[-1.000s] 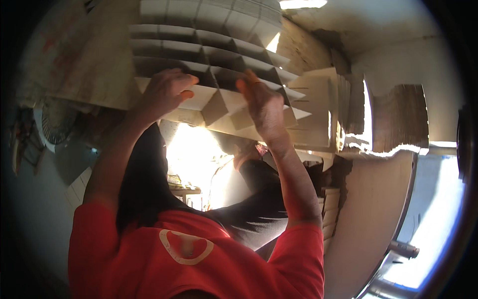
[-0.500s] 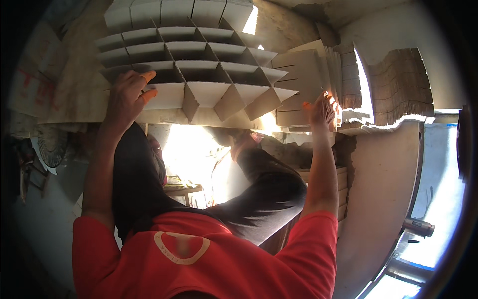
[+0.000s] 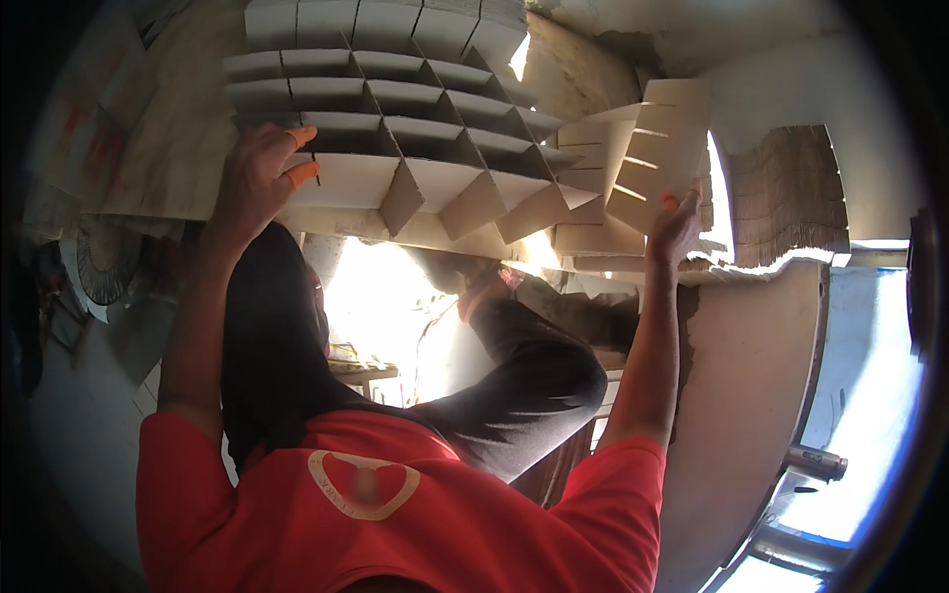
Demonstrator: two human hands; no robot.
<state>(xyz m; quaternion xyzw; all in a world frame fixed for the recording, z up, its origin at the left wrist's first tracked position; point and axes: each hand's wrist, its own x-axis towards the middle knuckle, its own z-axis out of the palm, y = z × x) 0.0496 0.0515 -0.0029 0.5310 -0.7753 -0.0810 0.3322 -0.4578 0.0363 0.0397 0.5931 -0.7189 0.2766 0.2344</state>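
Note:
A cardboard divider grid [image 3: 423, 140] of interlocked strips stands on the work surface before me, its cells open upward. My left hand [image 3: 259, 183] grips the left end of its nearest strip, thumb on the near face and index finger beyond the top edge. Orange covers sit on those fingertips. To the right, my right hand [image 3: 676, 227] holds a slotted cardboard strip [image 3: 660, 143] by its lower end. That strip is raised and tilted, with its slots facing left. Most of the right fingers are hidden behind it.
Flat slotted strips [image 3: 583, 148] lie between the grid and my right hand. A brown stack of slotted cardboard [image 3: 788, 188] stands farther right. Behind the grid is a row of pale cardboard pieces [image 3: 386, 22]. My legs are folded below the surface's near edge [image 3: 356, 225].
My right hand has taken a slotted strip from the pile and lifted it up and rightward. The left hand stays at the grid's corner. The view has shifted slightly.

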